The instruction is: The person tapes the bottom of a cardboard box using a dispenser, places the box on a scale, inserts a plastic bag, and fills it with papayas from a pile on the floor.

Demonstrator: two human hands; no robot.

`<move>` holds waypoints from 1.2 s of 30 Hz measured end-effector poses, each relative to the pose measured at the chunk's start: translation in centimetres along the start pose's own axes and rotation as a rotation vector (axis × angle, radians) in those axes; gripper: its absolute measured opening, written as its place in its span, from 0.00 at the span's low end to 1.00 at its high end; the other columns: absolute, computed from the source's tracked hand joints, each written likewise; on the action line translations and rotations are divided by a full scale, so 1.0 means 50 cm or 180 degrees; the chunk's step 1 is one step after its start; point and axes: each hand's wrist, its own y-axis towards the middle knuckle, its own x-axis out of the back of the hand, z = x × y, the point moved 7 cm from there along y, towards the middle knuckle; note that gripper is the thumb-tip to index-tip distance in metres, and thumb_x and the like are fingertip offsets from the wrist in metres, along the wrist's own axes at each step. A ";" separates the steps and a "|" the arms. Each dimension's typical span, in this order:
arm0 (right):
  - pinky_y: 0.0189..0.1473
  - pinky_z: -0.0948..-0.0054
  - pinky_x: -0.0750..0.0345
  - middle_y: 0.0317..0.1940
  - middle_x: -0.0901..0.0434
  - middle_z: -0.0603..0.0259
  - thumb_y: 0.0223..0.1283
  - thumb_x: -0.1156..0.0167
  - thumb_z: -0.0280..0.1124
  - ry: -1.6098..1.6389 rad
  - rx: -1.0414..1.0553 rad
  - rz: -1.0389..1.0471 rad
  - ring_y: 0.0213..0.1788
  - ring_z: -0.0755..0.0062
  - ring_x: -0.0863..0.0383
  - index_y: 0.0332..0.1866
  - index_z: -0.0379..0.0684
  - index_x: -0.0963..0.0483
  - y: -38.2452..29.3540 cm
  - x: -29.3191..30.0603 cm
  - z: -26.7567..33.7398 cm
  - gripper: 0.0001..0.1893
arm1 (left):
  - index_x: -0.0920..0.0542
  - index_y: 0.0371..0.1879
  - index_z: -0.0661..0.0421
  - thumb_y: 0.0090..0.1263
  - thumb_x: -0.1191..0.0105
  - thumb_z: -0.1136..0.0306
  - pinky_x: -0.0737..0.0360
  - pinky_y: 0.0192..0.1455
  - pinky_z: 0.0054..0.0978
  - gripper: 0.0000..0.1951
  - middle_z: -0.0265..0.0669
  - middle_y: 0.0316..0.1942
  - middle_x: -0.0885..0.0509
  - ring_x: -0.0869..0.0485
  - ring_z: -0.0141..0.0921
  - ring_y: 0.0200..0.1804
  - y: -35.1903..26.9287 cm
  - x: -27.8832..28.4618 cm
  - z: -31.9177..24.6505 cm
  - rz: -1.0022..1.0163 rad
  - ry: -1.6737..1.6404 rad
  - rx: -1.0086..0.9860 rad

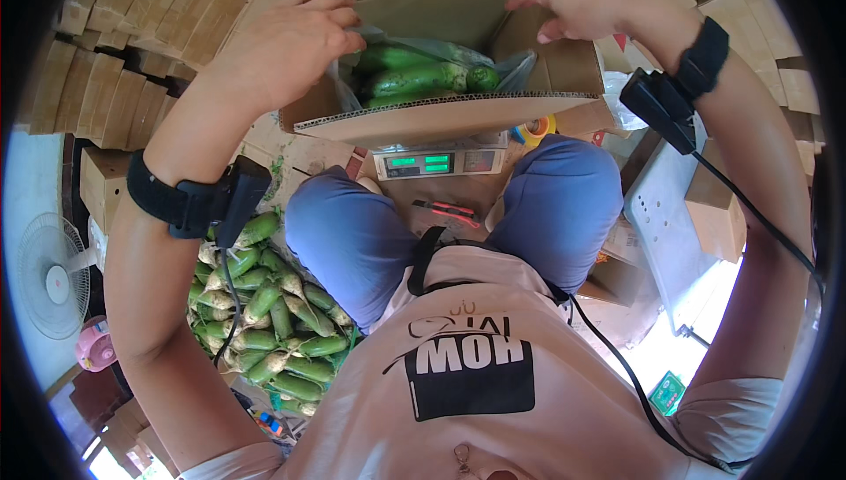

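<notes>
An open cardboard box [423, 124] stands before me, lined with a clear plastic bag [519, 73]. Inside lie several green radishes [416, 80]. My left hand [301, 43] reaches over the box's left side, fingertips by the bag's edge; its thumb is hidden, so I cannot tell whether it grips anything. Over the right side is my right hand [568, 4], thumb and fingers apart, nothing visible between them. Below the box's front shows a digital scale [429, 164] with a lit green display; the box appears to rest on it.
A red utility knife [449, 212] lies between my knees, and a tape roll [538, 128] is by my right knee. A heap of green radishes [277, 321] covers the floor at left. Stacked cartons [152, 4] line the back. A white fan [56, 281] stands far left.
</notes>
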 end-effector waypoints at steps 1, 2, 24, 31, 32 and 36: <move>0.56 0.62 0.26 0.50 0.23 0.49 0.46 0.30 0.27 -0.0063 0.0070 0.0021 0.53 0.50 0.24 0.57 0.39 0.28 0.011 -0.013 -0.001 0.28 | 0.19 0.50 0.53 0.45 0.37 0.78 0.38 0.72 0.37 0.26 0.37 0.58 0.24 0.33 0.38 0.67 0.005 -0.005 0.000 0.0050 0.0035 -0.0022; 0.57 0.62 0.26 0.51 0.23 0.49 0.44 0.29 0.27 -0.0127 0.0141 0.0041 0.55 0.50 0.25 0.57 0.39 0.28 0.022 -0.027 -0.002 0.30 | 0.19 0.49 0.52 0.48 0.39 0.77 0.38 0.72 0.37 0.24 0.37 0.57 0.23 0.33 0.38 0.67 0.011 -0.010 0.001 0.0100 0.0072 -0.0043; 0.57 0.58 0.27 0.50 0.22 0.45 0.48 0.35 0.31 0.0594 0.0997 0.1882 0.55 0.46 0.25 0.58 0.38 0.29 0.268 -0.172 0.141 0.28 | 0.14 0.20 0.48 0.51 0.47 0.69 0.36 0.68 0.33 0.07 0.31 0.29 0.18 0.22 0.30 0.46 -0.023 -0.032 0.023 0.0343 -0.0562 -0.0179; 0.56 0.61 0.27 0.45 0.19 0.49 0.45 0.35 0.30 0.1222 0.2139 0.0375 0.54 0.51 0.23 0.47 0.40 0.24 0.358 -0.217 0.287 0.20 | 0.16 0.19 0.53 0.50 0.46 0.70 0.35 0.68 0.36 0.06 0.35 0.31 0.19 0.23 0.34 0.49 -0.035 -0.036 0.030 0.0098 -0.1121 0.0152; 0.58 0.60 0.28 0.49 0.22 0.50 0.44 0.34 0.33 0.0993 0.2089 0.0518 0.56 0.50 0.25 0.52 0.40 0.27 0.366 -0.237 0.303 0.25 | 0.16 0.19 0.55 0.49 0.46 0.70 0.34 0.68 0.37 0.06 0.37 0.32 0.20 0.23 0.35 0.51 -0.032 -0.039 0.032 0.0080 -0.1189 0.0173; 0.61 0.59 0.29 0.57 0.26 0.50 0.40 0.29 0.39 0.0456 0.1854 0.1341 0.58 0.50 0.27 0.60 0.40 0.31 0.386 -0.276 0.343 0.37 | 0.16 0.17 0.54 0.49 0.46 0.70 0.33 0.67 0.35 0.05 0.36 0.31 0.20 0.23 0.35 0.49 -0.035 -0.039 0.039 -0.0042 -0.1431 0.0256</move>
